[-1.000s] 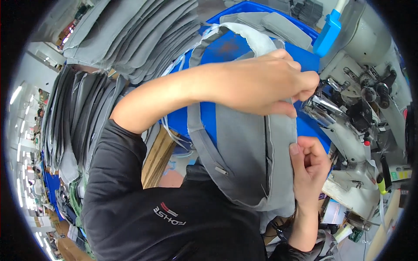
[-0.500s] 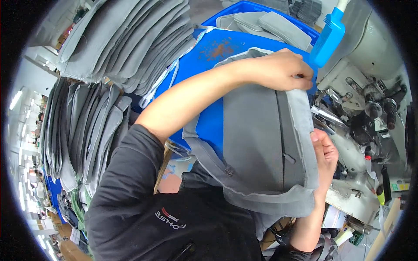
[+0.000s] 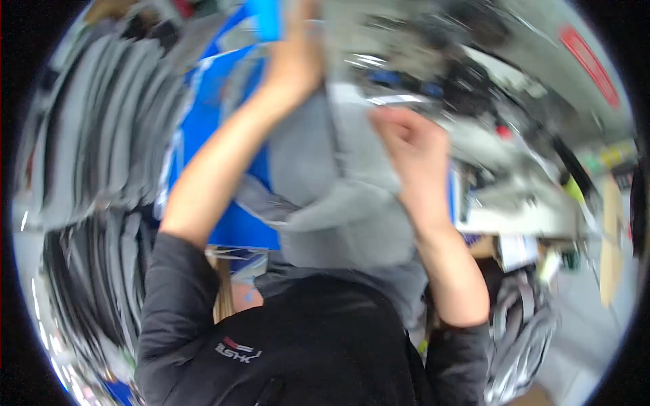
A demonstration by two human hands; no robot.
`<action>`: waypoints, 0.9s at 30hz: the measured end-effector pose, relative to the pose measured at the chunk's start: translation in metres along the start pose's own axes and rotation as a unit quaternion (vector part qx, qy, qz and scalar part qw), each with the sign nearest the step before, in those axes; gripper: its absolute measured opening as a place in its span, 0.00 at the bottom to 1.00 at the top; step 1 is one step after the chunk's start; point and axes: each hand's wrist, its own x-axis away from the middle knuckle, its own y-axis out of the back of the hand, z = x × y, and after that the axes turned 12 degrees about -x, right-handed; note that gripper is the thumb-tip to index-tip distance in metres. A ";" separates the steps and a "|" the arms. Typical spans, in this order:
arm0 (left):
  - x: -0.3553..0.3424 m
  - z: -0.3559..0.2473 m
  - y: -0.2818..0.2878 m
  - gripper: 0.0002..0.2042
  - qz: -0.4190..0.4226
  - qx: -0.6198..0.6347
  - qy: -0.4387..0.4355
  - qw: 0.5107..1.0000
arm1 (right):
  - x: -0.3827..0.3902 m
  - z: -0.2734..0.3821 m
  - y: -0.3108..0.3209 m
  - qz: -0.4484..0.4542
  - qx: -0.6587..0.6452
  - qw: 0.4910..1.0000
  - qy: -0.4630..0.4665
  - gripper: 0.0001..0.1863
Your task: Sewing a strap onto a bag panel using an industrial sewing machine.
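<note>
A grey fabric bag (image 3: 305, 159), unfinished at its edges, hangs over my lap and the blue table top (image 3: 196, 145). A dark zipper runs down its panel, and a grey strap (image 3: 261, 203) loops off its left side. My left hand (image 3: 298, 64) is at the bag's far end; motion smears its fingers. On the right, my right hand (image 3: 420, 149) is closed, thumb and fingers pinched at the bag's right edge by the sewing machine. Blur hides the exact seam between them.
Stacks of grey fabric pieces (image 3: 101, 122) stand along the left. The sewing machine (image 3: 521, 216) fills the right side, with dark metal parts close beyond my right hand. A bright blue plastic holder (image 3: 265, 19) is near my left hand. Grey fabric (image 3: 521, 331) lies bundled low on the right.
The view has swung to the right, blurring everything. My left hand has stretched farther out at the bag's far end. My right hand has come up higher along the bag's right edge.
</note>
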 end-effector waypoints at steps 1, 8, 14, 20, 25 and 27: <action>-0.011 -0.068 0.036 0.23 0.046 0.079 0.187 0.978 | -0.003 -0.004 0.005 -0.023 -0.017 0.999 -0.014 0.07; 0.058 -0.106 0.099 0.17 -0.098 0.001 -0.367 0.925 | -0.001 -0.010 0.000 -0.033 -0.122 0.992 -0.018 0.07; 0.060 -0.140 0.122 0.18 -0.085 -0.062 -0.367 0.924 | 0.005 -0.007 0.005 0.005 -0.105 0.994 -0.012 0.07; 0.070 -0.157 0.137 0.18 -0.006 0.044 -0.104 0.994 | 0.036 -0.001 0.012 0.040 -0.066 0.997 -0.031 0.06; 0.076 -0.168 0.130 0.18 -0.025 0.005 -0.150 0.988 | 0.040 0.000 0.015 0.043 -0.067 0.997 0.000 0.04; 0.073 -0.169 0.137 0.18 -0.012 -0.032 -0.176 0.984 | 0.041 -0.002 0.014 0.041 -0.078 0.996 -0.009 0.04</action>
